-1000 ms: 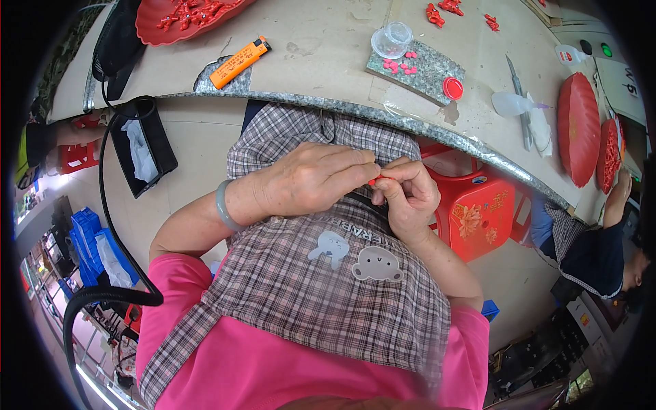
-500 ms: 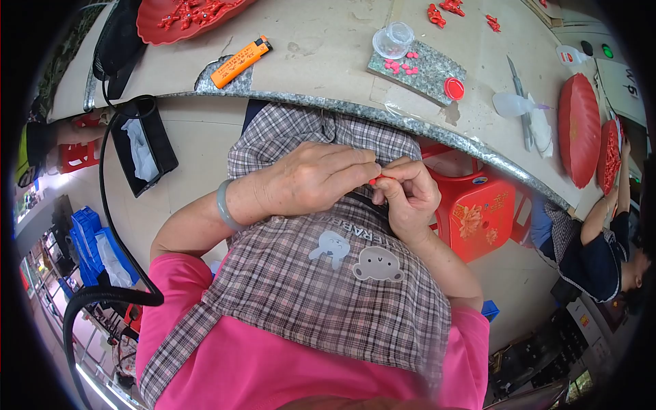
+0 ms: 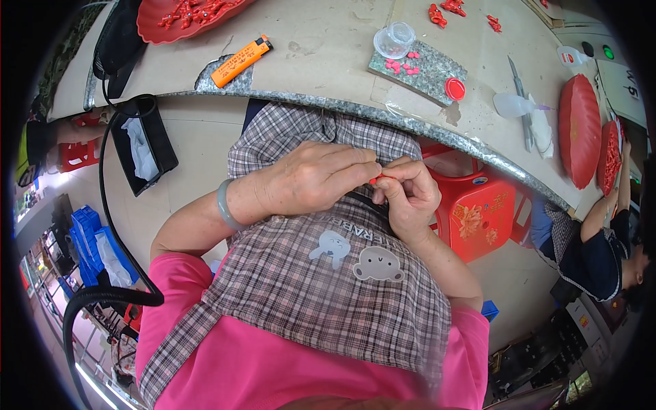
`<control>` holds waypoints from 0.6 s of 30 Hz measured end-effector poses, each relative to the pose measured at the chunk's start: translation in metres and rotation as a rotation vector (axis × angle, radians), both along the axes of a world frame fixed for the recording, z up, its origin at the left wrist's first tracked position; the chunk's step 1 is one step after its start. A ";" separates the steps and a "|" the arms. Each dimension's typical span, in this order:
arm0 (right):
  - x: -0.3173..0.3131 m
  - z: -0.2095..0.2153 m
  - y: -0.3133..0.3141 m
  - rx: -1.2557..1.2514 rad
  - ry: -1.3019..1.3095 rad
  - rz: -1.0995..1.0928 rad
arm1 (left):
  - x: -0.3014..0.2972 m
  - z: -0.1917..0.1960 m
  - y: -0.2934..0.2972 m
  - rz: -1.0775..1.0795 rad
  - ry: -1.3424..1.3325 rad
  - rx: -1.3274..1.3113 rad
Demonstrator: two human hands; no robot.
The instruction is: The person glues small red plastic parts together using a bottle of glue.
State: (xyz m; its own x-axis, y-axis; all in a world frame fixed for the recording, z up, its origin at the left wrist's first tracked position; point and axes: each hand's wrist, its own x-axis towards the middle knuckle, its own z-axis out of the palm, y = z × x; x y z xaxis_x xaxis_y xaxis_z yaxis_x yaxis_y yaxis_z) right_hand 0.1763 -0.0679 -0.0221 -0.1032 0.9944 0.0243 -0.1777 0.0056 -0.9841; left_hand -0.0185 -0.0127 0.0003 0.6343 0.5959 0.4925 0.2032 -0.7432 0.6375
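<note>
My left hand [image 3: 309, 179] and my right hand [image 3: 414, 195] meet over my lap, just in front of the table edge. Between their fingertips a small red piece [image 3: 376, 180] shows, mostly covered by the fingers. Its kind is too hidden to make out. The right thumb and forefinger pinch it, and the closed left fingers press against it from the other side. On the table beyond lie several red figurines [image 3: 437, 16], and more of the same kind fill a red plate [image 3: 152, 29] at the far left.
A stone slab [image 3: 437, 67] carries a clear cup [image 3: 394, 41], pink bits and a red cap [image 3: 454, 89]. Farther right are a squeeze bottle [image 3: 512, 105], a knife [image 3: 517, 82] and a red tray [image 3: 579, 130]. An orange lighter [image 3: 240, 63] lies left. A co-worker [image 3: 594, 253] sits at right.
</note>
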 end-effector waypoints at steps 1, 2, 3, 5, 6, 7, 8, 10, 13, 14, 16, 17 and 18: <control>0.000 0.000 0.000 -0.005 0.002 -0.001 | 0.000 0.000 0.000 0.003 -0.004 0.002; 0.000 0.000 0.000 -0.006 0.002 -0.001 | 0.000 -0.001 0.000 0.005 -0.007 0.004; 0.000 -0.001 0.000 -0.006 0.003 -0.001 | 0.000 -0.001 0.000 0.005 -0.007 0.004; 0.000 -0.001 0.000 -0.007 0.003 -0.001 | 0.000 -0.001 0.000 0.004 -0.002 0.003; 0.000 -0.001 0.000 -0.004 0.007 -0.001 | 0.000 -0.001 0.000 0.004 -0.002 0.003; 0.000 -0.001 0.000 -0.002 0.010 0.000 | 0.001 -0.001 0.000 0.003 -0.008 0.002; 0.000 -0.001 0.000 -0.002 0.010 0.000 | 0.001 -0.001 0.001 0.002 -0.014 0.000; 0.000 -0.001 0.000 -0.005 0.013 -0.001 | 0.000 -0.002 0.000 0.004 -0.010 0.002; 0.000 -0.001 0.000 -0.008 0.015 -0.001 | 0.000 -0.001 0.000 0.005 -0.003 -0.001; 0.000 -0.001 0.000 -0.009 0.015 0.000 | 0.000 0.000 0.000 0.005 0.000 -0.005; 0.000 -0.001 0.000 -0.012 0.018 -0.006 | 0.000 0.001 0.001 0.000 0.006 -0.014; -0.001 -0.001 0.000 -0.012 0.018 -0.006 | 0.000 0.002 0.001 -0.004 0.011 -0.021; -0.001 -0.001 0.000 -0.007 0.012 -0.009 | 0.000 0.002 0.001 -0.004 0.012 -0.022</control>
